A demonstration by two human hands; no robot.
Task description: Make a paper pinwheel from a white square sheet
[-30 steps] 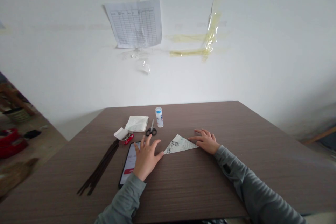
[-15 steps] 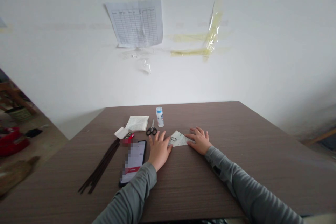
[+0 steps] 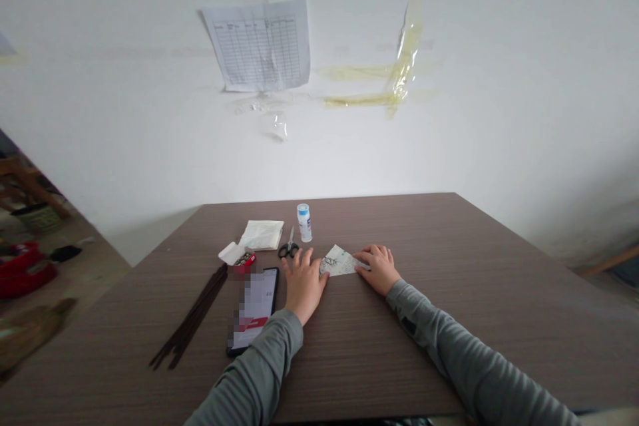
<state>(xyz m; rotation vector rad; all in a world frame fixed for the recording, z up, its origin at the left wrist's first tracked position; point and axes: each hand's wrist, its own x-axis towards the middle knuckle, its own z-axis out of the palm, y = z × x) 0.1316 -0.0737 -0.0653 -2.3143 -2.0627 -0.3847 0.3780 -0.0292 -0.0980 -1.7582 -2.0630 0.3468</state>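
Note:
A small folded piece of patterned paper point(image 3: 340, 261), pale with dark branch-like marks, lies on the table between my two hands. My left hand point(image 3: 303, 283) rests palm down, other fingers spread, with the paper's left corner between thumb and forefinger. At the opposite corner, my right hand point(image 3: 379, 269) has its thumb and fingers drawn together on the paper. Just beyond my left fingertips lie black-handled scissors point(image 3: 288, 249). A white bottle with a blue top point(image 3: 304, 223) stands behind them.
Left of my left hand lies a phone point(image 3: 255, 309), partly blurred out. Beside it are a bundle of thin dark sticks point(image 3: 192, 313) and an open red-and-white box point(image 3: 242, 257) of small items. Folded pale paper point(image 3: 261, 234) sits farther back on the brown table point(image 3: 474, 319), against the wall.
My right hand's fingers have drawn closer together at the paper's right corner. The paper's top point has shifted slightly away from me. My left hand has barely moved.

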